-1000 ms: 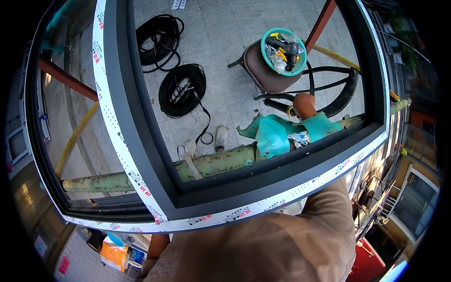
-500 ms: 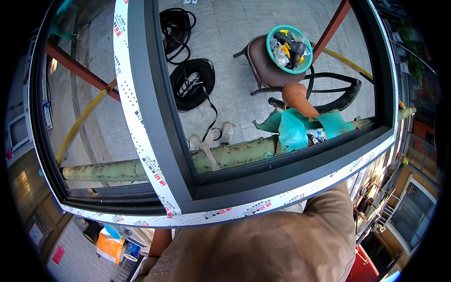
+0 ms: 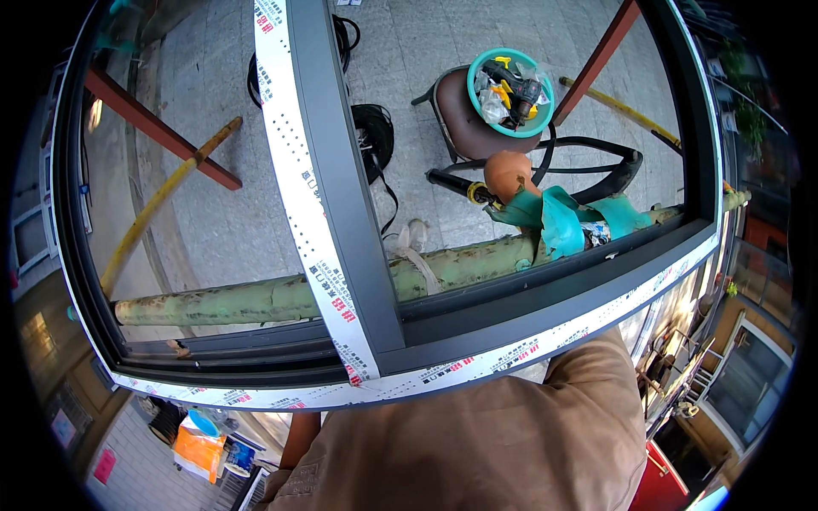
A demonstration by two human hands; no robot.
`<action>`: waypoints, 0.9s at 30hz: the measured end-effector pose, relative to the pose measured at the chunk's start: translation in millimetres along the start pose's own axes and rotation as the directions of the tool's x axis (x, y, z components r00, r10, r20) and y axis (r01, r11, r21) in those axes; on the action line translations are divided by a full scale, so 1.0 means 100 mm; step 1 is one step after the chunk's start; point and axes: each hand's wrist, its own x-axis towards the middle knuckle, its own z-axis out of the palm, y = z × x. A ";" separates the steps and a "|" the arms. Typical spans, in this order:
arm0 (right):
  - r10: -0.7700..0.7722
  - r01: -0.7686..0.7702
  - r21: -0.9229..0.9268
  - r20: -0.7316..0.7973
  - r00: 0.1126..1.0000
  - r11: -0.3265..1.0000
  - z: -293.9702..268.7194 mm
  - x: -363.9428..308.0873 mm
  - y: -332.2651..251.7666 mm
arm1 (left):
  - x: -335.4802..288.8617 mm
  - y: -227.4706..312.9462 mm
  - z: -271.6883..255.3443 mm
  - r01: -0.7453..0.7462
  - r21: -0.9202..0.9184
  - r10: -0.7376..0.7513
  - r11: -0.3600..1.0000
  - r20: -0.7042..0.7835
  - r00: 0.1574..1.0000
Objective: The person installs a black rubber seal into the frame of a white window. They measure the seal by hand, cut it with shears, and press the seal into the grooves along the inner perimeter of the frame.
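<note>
A dark grey window frame (image 3: 477,341) edged with printed white film fills the view. Below it my brown sleeves and shirt show. My left forearm (image 3: 300,436) rises beneath the frame at the lower left; its hand is hidden. Past the green pipe (image 3: 213,300), a rounded skin-toned shape (image 3: 509,175) looks like my right hand or part of that arm, with the fingers unseen. Close beside it is a black tube-like tool (image 3: 452,181) with a yellow ring. Torn teal sheeting (image 3: 561,221) wraps the pipe there. A film-covered upright (image 3: 298,162) divides the opening.
Outside, a brown chair (image 3: 452,128) bears a turquoise basin (image 3: 474,95) with a drill and bags. Black coiled hose (image 3: 375,140) and a pair of light shoes lie or stand on grey paving. Red beams (image 3: 158,128) and a yellow pole (image 3: 158,200) cross the sides.
In the picture, the film-covered upright and the wrapped pipe have shifted right. The skin-toned shape, chair and basin sit further left. More of the black and yellow tool shows now.
</note>
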 end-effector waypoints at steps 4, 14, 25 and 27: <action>-0.210 0.203 -0.093 -0.077 0.975 0.975 -0.09 -0.26 -0.12 | 0.01 -0.03 -0.06 0.005 -0.001 -0.005 1.000 -0.001 1.000; -0.436 0.434 -0.044 -0.127 0.891 0.900 -0.11 -0.45 -0.29 | -0.05 -0.03 -0.12 0.027 0.010 -0.027 1.000 -0.017 0.999; -0.409 0.413 0.146 -0.055 0.911 0.899 -0.13 -0.43 -0.22 | 0.10 0.02 -0.05 0.008 0.033 -0.009 0.999 0.016 1.000; -0.411 0.417 0.262 -0.080 0.908 0.870 -0.15 -0.41 -0.05 | 0.11 0.03 -0.02 -0.006 0.033 0.005 0.999 0.030 1.000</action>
